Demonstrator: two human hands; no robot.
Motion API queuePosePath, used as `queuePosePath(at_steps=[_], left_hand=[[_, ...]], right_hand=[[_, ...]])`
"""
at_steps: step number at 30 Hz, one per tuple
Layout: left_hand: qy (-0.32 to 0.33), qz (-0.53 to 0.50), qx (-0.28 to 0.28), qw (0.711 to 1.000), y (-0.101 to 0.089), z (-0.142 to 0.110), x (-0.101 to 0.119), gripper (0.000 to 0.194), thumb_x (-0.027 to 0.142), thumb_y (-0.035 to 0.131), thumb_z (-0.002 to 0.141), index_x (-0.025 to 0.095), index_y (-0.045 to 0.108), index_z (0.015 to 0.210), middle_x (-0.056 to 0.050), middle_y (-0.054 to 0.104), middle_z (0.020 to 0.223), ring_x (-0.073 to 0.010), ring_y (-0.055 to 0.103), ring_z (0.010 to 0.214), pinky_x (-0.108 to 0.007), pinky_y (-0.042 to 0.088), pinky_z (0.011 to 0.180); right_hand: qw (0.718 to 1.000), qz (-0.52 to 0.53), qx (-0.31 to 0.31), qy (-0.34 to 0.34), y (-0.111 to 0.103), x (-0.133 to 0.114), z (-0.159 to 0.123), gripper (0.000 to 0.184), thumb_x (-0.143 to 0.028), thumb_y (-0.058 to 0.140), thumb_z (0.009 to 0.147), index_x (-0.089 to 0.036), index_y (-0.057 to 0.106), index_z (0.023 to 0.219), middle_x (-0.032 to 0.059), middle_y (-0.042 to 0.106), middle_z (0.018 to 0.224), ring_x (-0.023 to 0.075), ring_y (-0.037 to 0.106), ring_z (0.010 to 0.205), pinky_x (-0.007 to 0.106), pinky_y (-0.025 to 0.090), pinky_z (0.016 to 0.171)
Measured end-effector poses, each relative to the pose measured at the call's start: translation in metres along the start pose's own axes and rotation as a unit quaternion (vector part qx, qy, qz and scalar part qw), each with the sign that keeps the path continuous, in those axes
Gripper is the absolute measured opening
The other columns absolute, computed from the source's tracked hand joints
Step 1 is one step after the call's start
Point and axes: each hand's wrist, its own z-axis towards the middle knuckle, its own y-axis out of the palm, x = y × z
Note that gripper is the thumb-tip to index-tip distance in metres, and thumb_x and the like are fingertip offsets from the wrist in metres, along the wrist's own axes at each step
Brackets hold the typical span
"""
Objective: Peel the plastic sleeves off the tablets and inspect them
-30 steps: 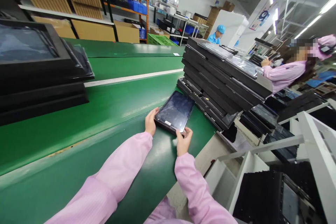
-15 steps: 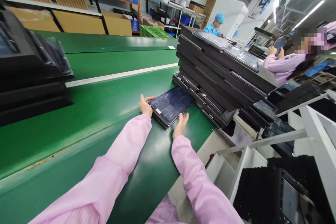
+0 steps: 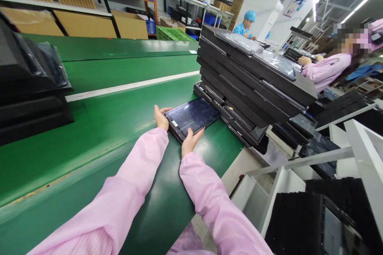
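A dark-screened tablet (image 3: 196, 114) with a small white label lies at the foot of the black tray stack; its side looks thick, and I cannot tell whether another lies beneath it. My left hand (image 3: 161, 118) grips its left end, with some fingers hidden along the far edge. At the near edge, my right hand (image 3: 190, 142) is closed on the tablet, thumb over the screen border and fingers along the side. Both my arms are in pink sleeves.
Tall stacked black foam trays (image 3: 239, 75) with bagged screens stand right of the tablet on the green bench (image 3: 125, 111). More black trays (image 3: 32, 87) stand at left. A white rack (image 3: 317, 159) is at right. Co-workers in blue (image 3: 242, 28) and pink (image 3: 327, 67) sit beyond.
My right hand has moved left along the near edge and closed on the tablet, its thumb now over the screen border. My left hand stays at the left end.
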Motion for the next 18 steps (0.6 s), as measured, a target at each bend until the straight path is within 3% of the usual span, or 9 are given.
queuePosePath(at_steps=[3,7,9,12,15,18], left_hand=[[0.033,0.026,-0.003,0.999,-0.003,-0.004,-0.003,0.076,0.074,0.018,0.084,0.020,0.066,0.059,-0.010,0.069,0.061,-0.0222,0.067,0.061,-0.033,0.051,0.062],[0.079,0.053,-0.008,0.995,-0.007,-0.007,-0.002,0.063,0.063,0.027,0.091,0.018,0.069,0.078,-0.012,0.074,0.090,-0.0247,0.071,0.094,-0.036,0.053,0.093],[0.095,0.066,-0.001,0.993,-0.009,-0.009,0.001,0.053,0.057,0.034,0.094,0.018,0.069,0.098,-0.013,0.071,0.115,-0.0260,0.063,0.121,-0.037,0.043,0.111],[0.115,0.078,0.021,0.990,-0.019,-0.022,0.006,0.052,0.051,0.044,0.094,0.016,0.056,0.130,-0.017,0.046,0.152,-0.0255,0.035,0.149,-0.036,0.022,0.125],[0.121,0.076,0.035,0.989,-0.052,-0.050,0.006,0.068,0.058,0.047,0.091,0.012,0.045,0.140,-0.022,0.035,0.158,-0.0284,0.025,0.154,-0.040,0.018,0.128],[0.109,0.067,0.050,0.991,-0.122,-0.088,0.003,0.075,0.070,0.048,0.085,0.015,0.049,0.136,-0.021,0.044,0.151,-0.0334,0.030,0.152,-0.049,0.023,0.126]], right_hand=[[1.000,0.004,-0.001,0.004,-0.001,0.001,0.000,0.081,-0.029,0.047,0.087,-0.002,0.018,0.158,0.0220,0.022,0.166,0.0270,0.017,0.157,0.049,0.022,0.125],[1.000,0.015,-0.002,0.012,0.000,0.004,0.000,0.081,-0.030,0.048,0.088,-0.003,0.019,0.158,0.0198,0.022,0.167,0.0244,0.018,0.157,0.044,0.021,0.126],[1.000,0.024,-0.003,0.016,0.000,0.005,0.001,0.080,-0.032,0.049,0.089,-0.005,0.019,0.159,0.0189,0.022,0.168,0.0245,0.019,0.156,0.044,0.022,0.126],[0.999,0.038,-0.012,0.020,-0.005,0.006,0.004,0.077,-0.037,0.053,0.094,-0.013,0.021,0.159,0.0186,0.024,0.167,0.0303,0.028,0.153,0.053,0.027,0.124],[0.998,0.041,-0.039,0.014,-0.021,0.011,-0.002,0.076,-0.043,0.054,0.096,-0.021,0.021,0.160,0.0167,0.031,0.165,0.0332,0.035,0.150,0.059,0.032,0.120],[0.995,0.028,-0.097,-0.001,-0.048,0.022,-0.025,0.079,-0.044,0.043,0.097,-0.020,0.006,0.162,0.0161,0.032,0.165,0.0270,0.028,0.154,0.051,0.031,0.122]])
